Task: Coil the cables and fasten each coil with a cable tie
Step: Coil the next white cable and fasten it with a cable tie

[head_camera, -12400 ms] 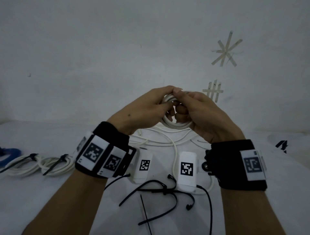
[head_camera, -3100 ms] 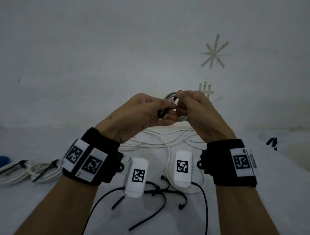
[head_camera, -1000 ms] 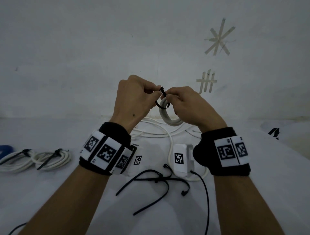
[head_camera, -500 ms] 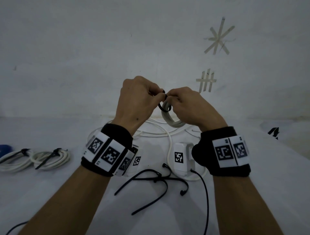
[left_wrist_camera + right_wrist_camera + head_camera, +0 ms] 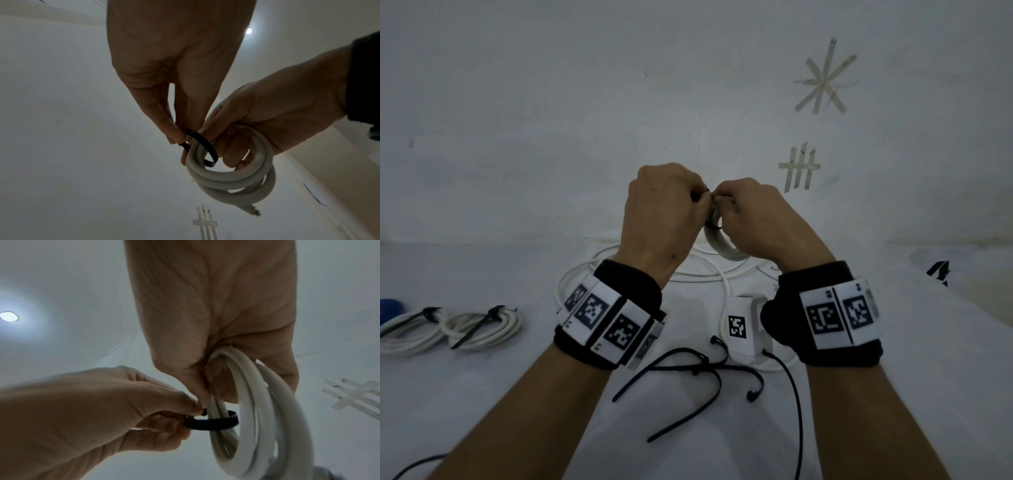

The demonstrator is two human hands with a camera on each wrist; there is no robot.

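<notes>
At the far left of the counter [image 5: 482, 394], two tied coils [image 5: 452, 329] of white cable are seen side by side, each bound with a black tie. Above the counter's middle, the left hand [image 5: 661, 219] is raised, its fingers [image 5: 174, 133] pinched on the black cable tie [image 5: 211, 422], which is looped loosely around the white coil [image 5: 230, 178]. The coil is gripped by the curled fingers of the right hand [image 5: 760, 222]. Beneath the wrists, loose cable ties [image 5: 688, 380] lie on the counter.
</notes>
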